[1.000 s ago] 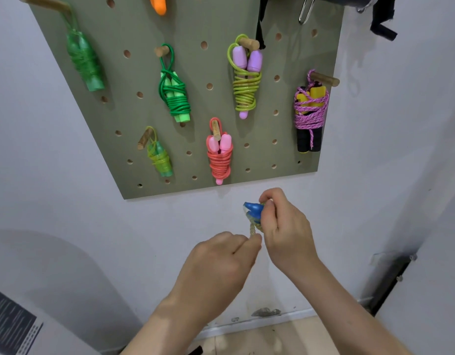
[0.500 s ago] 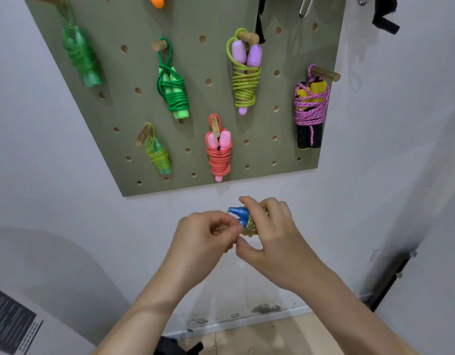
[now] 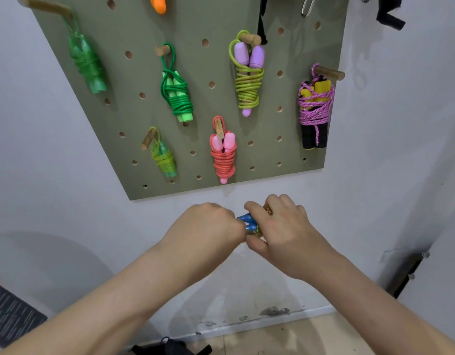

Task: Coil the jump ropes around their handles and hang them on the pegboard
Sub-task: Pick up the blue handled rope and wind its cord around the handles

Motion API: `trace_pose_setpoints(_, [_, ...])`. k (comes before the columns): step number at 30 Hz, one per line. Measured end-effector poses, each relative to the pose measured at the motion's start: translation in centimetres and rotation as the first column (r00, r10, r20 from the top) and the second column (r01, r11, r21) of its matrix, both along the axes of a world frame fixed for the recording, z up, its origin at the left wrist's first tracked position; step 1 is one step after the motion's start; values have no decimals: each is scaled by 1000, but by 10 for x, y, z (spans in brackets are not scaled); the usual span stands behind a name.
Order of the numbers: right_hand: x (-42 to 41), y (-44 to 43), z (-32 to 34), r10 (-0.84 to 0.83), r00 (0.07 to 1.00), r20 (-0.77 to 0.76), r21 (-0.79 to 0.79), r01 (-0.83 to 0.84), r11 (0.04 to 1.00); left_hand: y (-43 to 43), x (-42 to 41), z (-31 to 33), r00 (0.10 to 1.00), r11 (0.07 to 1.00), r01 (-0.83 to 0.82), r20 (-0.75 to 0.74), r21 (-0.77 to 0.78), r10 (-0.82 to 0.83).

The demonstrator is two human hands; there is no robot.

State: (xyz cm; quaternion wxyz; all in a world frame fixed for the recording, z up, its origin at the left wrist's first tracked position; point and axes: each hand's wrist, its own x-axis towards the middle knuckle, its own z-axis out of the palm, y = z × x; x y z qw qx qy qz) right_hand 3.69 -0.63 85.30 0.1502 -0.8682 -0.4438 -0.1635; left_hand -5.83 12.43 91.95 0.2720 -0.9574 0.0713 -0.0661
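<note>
Below the olive pegboard (image 3: 200,103) I hold a blue-handled jump rope (image 3: 248,222) wound with a yellowish cord. My right hand (image 3: 277,231) grips the bundle with curled fingers. My left hand (image 3: 208,226) pinches it at the blue handle tips; most of the bundle is hidden between my hands. Coiled ropes hang from wooden pegs on the board: a clear green one (image 3: 86,65), a bright green one (image 3: 177,96), a yellow-green one with lilac handles (image 3: 248,78), a purple one on black and yellow handles (image 3: 315,108), a small green one (image 3: 163,158) and a coral pink one (image 3: 224,155).
An orange handle (image 3: 158,3) and black straps (image 3: 389,14) hang at the top edge. A white wall surrounds the board. A dark object (image 3: 170,348) lies on the floor by the baseboard. A grey patterned surface (image 3: 11,316) shows at the lower left.
My hands have closed together around the blue-handled bundle. The left hand rose to the handle tips and the right hand wrapped further over the coil. The view drifted slightly upward.
</note>
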Motion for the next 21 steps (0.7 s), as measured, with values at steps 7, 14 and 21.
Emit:
trace_pose_setpoints(7, [-3,-5,-4,130,981,-145,-80,-143,987,16,3,-9,928,644,-329,-362,-690,87])
trace_pose_setpoints(14, [-14,-2,-1,213,936,-281,-80,-244,966,31,8,11,888,463,-379,-456,-801,-61])
trace_pose_setpoints(21, [-5,-3,15,210,815,-540,22,-236,972,21,19,2,982,332,-173,-186,-928,-10])
